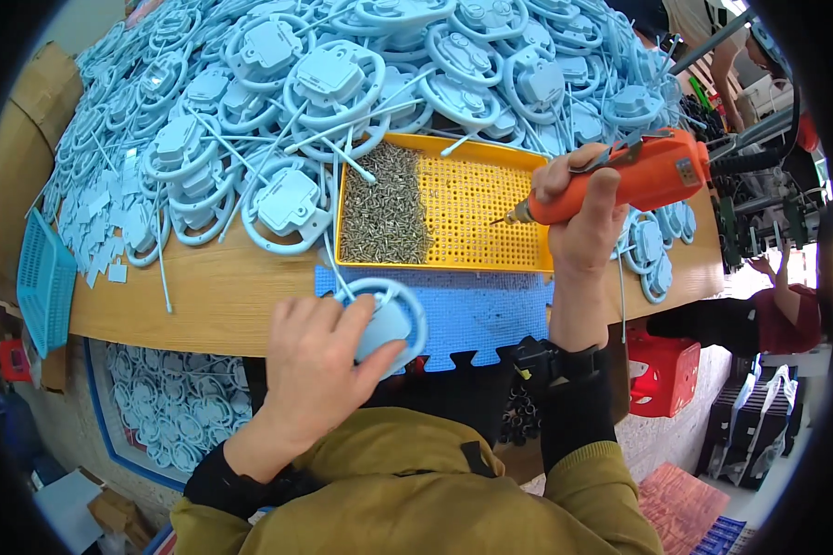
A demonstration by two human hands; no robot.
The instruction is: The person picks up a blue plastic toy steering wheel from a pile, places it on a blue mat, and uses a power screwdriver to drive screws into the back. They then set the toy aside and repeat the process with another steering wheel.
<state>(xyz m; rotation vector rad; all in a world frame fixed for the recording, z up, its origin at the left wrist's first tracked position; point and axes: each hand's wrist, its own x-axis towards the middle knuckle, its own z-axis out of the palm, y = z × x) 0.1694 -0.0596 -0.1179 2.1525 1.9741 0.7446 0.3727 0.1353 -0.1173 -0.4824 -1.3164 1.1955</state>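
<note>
My left hand (310, 365) is closed on a light blue ring-shaped plastic part (415, 324), which it holds over the near edge of a blue foam mat (500, 310). Fingers and thumb lie across the part's flat middle. An orange electric screwdriver (652, 176) is gripped in my right hand (583, 217), its bit pointing left above a yellow perforated tray (486, 199). Small metal screws (384, 213) fill the tray's left side. Whether a screw sits on the bit is too small to tell.
A big heap of similar light blue parts (333, 74) covers the wooden table (204, 305) behind the tray. Small flat blue pieces (93, 222) and a blue basket (46, 277) are at the left. A bin (176, 398) of parts stands below. Other people are at the right.
</note>
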